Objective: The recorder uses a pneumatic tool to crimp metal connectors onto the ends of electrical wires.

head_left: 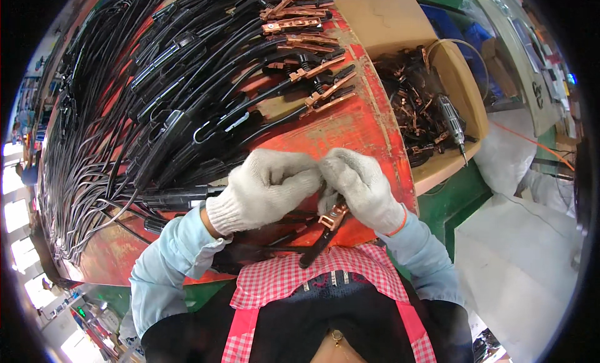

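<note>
My left hand (pixel 269 186), in a white knitted glove, is closed, its fingertips meeting those of my right hand above the red table. Whatever is pinched between those fingertips is hidden. Also gloved in white, my right hand (pixel 362 185) is closed around a copper-coloured electrode holder (pixel 331 220) with a black handle sticking out toward my apron. The upper part of this holder is covered by the fingers. Beyond my hands lie several similar copper clamp heads (pixel 328 91) on black cables, their tips facing right. Black handle sleeves (pixel 164 135) with metal clips lie left of them.
The red worn table (pixel 375 131) has a curved right edge. Past that edge stands an open cardboard box (pixel 462 81) full of copper and black parts, with an electric screwdriver (pixel 451 122) over them. Bundled black cables (pixel 81 181) crowd the left side. White sheeting (pixel 512 250) lies right.
</note>
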Demonstrator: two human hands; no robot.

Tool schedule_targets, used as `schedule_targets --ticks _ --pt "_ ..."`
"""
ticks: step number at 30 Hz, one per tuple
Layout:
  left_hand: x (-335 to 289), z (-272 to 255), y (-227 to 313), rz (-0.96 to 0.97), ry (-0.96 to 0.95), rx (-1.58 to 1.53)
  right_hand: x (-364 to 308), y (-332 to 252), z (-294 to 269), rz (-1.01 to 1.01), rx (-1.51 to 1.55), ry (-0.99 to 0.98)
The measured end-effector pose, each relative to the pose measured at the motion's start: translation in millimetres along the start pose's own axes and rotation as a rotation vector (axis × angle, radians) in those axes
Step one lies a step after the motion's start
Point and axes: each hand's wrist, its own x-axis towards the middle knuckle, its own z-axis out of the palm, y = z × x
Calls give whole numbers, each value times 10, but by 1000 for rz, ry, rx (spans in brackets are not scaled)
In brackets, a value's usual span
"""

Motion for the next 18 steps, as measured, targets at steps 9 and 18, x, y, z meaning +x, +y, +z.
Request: schedule_targets --ticks 9,18 --pt "121 -31 17 -133 -90 -82 -181 -127 -677 62 -350 286" --pt "232 -23 63 -235 -127 -14 -163 -31 -403 -263 -1063 172"
